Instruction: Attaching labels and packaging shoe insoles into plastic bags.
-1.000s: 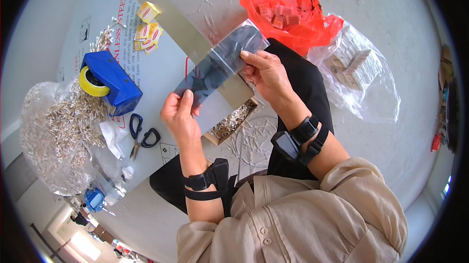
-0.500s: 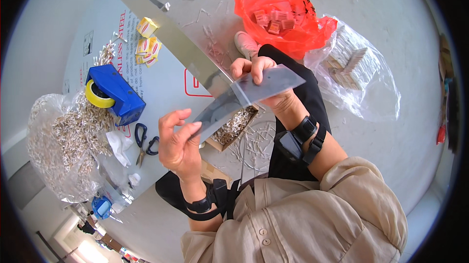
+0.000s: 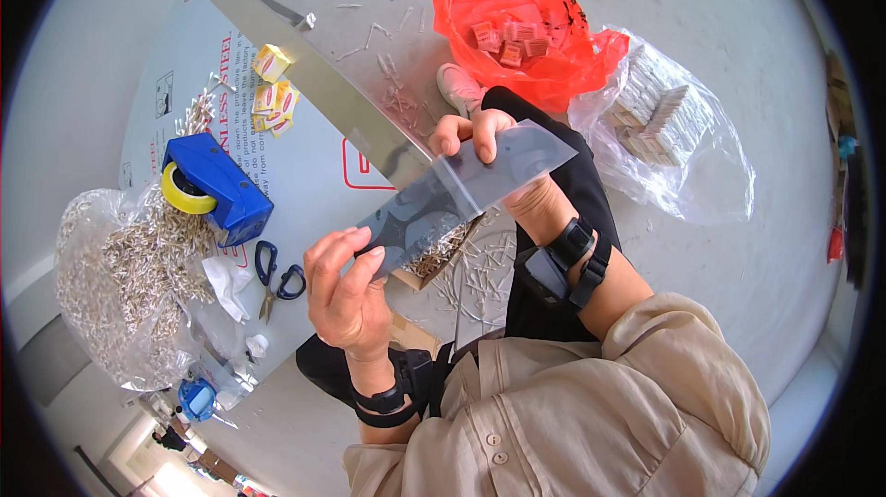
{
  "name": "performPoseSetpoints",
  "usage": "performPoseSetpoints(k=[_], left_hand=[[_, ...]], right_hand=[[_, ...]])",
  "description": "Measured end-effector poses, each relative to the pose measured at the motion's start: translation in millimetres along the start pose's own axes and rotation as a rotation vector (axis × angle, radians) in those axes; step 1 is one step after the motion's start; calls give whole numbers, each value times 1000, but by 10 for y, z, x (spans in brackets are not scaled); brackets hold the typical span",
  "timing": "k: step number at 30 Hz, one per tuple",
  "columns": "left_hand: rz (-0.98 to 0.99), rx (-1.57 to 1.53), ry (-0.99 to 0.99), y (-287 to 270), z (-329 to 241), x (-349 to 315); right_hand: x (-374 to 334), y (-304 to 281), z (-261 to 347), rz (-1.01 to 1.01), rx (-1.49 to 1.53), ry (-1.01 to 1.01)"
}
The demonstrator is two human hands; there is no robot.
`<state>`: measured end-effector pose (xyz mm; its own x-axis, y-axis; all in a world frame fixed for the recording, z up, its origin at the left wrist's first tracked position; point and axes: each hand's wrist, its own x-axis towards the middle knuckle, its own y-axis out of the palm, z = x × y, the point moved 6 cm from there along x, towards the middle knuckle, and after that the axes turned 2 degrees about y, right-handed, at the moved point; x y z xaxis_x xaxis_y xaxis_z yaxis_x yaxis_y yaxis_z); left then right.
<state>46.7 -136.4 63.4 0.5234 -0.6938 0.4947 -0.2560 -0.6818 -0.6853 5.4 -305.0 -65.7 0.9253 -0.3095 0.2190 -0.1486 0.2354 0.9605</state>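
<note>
Both of my hands hold a flat, translucent grey plastic sleeve (image 3: 406, 213) with a crosswise band near its middle. My left hand (image 3: 349, 299) pinches its lower left end between thumb and fingers. My right hand (image 3: 487, 132) grips the upper right part, thumb on top and the palm partly hidden beneath. Under the sleeve, partly covered, stands a small cardboard box (image 3: 422, 283) of cotton swabs (image 3: 445, 250). Loose swabs (image 3: 487, 262) lie scattered beside it. Left of my left hand, dark-handled scissors (image 3: 268, 289) rest on the film-covered table (image 3: 318, 160).
On the table are a blue tape dispenser (image 3: 242, 202) with yellow tape, small yellow boxes (image 3: 274, 63) and a clear bag (image 3: 81, 257) of swabs. A metal strip (image 3: 314, 82) edges it. Beyond my legs, a red bag (image 3: 577, 68) and a clear bag (image 3: 711, 183) with white packs lie on the floor.
My left fingers have closed further onto the sleeve's end, and the sleeve has turned flatter toward me. My right hand keeps its grip. The view has shifted slightly.
</note>
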Motion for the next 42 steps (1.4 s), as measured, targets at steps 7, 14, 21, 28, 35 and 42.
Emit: performPoseSetpoints(k=[7, 14, 21, 28, 35, 42], left_hand=[[-49, -51, -16, 2, -7, 7], [-65, -31, -1, -18, -27, 32], [-73, -26, -1, -27, -29, 44], [-62, -36, -2, -4, -32, 55], [-86, -55, -20, 27, 6, 45], [-100, -39, -257, 17, 161, -67]], right_hand=[[9, -34, 42, -42, 66, 20], [4, -54, 37, -59, 80, 16], [6, -61, 30, -72, 87, 19], [9, -31, -2, -40, 85, 36], [2, -46, -52, -82, 51, 68], [-39, -234, -90, -214, -212, 168]])
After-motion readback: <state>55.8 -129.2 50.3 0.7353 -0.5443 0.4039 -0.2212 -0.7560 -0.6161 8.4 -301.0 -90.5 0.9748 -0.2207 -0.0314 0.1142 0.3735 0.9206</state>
